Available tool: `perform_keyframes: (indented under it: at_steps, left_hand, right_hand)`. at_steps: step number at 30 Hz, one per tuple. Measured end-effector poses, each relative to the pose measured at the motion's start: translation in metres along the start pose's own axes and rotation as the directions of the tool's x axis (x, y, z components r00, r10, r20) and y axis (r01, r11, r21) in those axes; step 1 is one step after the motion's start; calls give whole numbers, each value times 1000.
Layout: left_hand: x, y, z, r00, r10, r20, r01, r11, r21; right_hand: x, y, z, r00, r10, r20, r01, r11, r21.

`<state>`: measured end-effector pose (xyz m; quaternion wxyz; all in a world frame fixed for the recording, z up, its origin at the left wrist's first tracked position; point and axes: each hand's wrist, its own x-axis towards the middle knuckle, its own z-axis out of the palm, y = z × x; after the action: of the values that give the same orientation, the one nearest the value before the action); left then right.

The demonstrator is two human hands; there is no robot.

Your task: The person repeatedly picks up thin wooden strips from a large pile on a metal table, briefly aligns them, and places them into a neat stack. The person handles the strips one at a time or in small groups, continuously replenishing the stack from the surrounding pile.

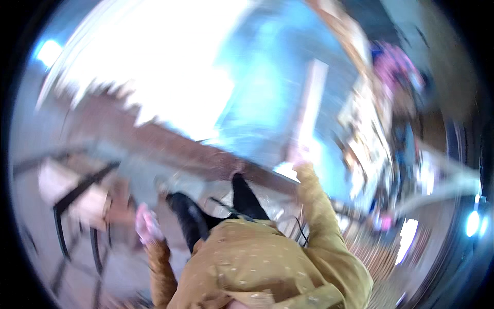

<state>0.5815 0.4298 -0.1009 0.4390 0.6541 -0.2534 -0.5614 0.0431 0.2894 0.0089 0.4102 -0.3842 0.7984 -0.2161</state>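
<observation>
The whole view is smeared by motion. My right hand (301, 153) reaches over the worktable (267, 108), at the near end of a long, flat, pale strip (313, 98). It appears closed around that end, though the fingers are blurred. The strip points away from me across the bluish, shiny tabletop; its material does not show. Low at my left side hangs my left hand (148, 224), away from the table. Its fingers are too blurred to show whether they hold anything.
A dark metal frame with legs (60, 226) stands at the left, beside pale box-like shapes (77, 193). Cluttered pale pieces (363, 139) lie along the table's right side. A pink bundle (396, 67) is at the far right. The table's brown edge (175, 147) runs in front of my legs.
</observation>
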Motion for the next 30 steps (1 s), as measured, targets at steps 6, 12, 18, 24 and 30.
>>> perform_keyframes:
  at_steps: [6,12,18,24,30]
  left_hand:
    - [-64,154,404,301,-254,919,801,590,-100]
    - [-93,81,572,339,-405,849,645,757,104]
    - [-131,78,630,491,-339,802,517,855,45]
    - [-116,44,672,527,-366,767,612,790,-44]
    - [-142,51,731,539,-296,789,304,942,146]
  right_hand:
    - [-58,21,-90,956,-62,288,-196,599,776]
    - [-20,136,-338,830,-354,-431,-19,754,-656]
    - [12,276,-444,931,-327,-162,-29,374,-927]
    - [41,88,-417,979,-183,-87,124,880,-458]
    - [82,64,-343,886,-254,-388,306,949,75]
